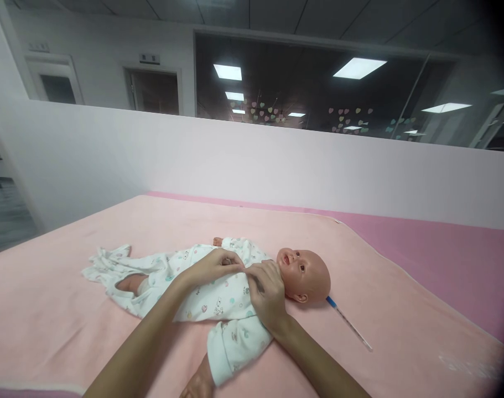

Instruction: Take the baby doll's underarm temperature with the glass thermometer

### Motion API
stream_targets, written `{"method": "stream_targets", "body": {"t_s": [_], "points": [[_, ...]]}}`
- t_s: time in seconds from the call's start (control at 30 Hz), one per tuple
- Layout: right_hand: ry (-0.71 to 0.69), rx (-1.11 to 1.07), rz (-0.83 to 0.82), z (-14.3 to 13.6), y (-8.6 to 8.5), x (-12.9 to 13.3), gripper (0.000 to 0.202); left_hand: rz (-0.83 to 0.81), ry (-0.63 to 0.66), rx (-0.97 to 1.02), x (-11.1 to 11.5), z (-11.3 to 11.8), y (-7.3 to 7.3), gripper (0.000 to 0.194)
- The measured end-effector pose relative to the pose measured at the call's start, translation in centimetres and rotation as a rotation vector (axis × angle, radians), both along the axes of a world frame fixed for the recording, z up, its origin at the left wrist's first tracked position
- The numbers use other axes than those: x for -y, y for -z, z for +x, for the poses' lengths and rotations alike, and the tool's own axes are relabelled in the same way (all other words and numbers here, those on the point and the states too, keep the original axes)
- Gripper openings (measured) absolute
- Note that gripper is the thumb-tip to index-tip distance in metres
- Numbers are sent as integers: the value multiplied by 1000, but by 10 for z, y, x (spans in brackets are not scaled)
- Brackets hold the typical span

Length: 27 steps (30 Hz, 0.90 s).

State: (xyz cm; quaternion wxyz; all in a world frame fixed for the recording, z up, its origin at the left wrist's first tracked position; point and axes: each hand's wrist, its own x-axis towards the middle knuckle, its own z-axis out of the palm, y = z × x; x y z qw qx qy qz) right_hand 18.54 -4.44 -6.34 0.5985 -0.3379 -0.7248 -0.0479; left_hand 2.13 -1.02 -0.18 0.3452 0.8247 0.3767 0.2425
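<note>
A baby doll (305, 276) lies on its back, head to the right. It wears a white printed romper (218, 296), whose leg end is loose and bunched at the left, with part of a doll leg showing through an opening. My left hand (216, 265) is over the chest, its fingertips pinched together on the cloth. Just below the doll's chin, my right hand (268, 290) has curled fingers pinching the romper's front, close to the left fingertips. My fingers hide whatever fastening is there.
Beside the doll's head lies a thin clear stick with a blue end (349, 322), like a thermometer. A peach blanket (401, 309) covers the pink mat (451, 260). A low white wall (276, 166) stands behind, with a dark window (310, 94) above.
</note>
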Motion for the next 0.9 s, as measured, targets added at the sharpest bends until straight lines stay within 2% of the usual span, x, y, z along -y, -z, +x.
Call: {"method": "stream_targets", "body": {"t_s": [0.3, 0.63, 0.9], "points": [[7, -21, 41, 0, -2, 1, 20, -64, -32, 8, -7, -12, 2, 31], [18, -22, 51, 1, -2, 0, 20, -302, 128, -7, -13, -47, -5, 31], [16, -10, 44, 1, -1, -1, 20, -246, 96, -52, -14, -56, -3, 23]]}}
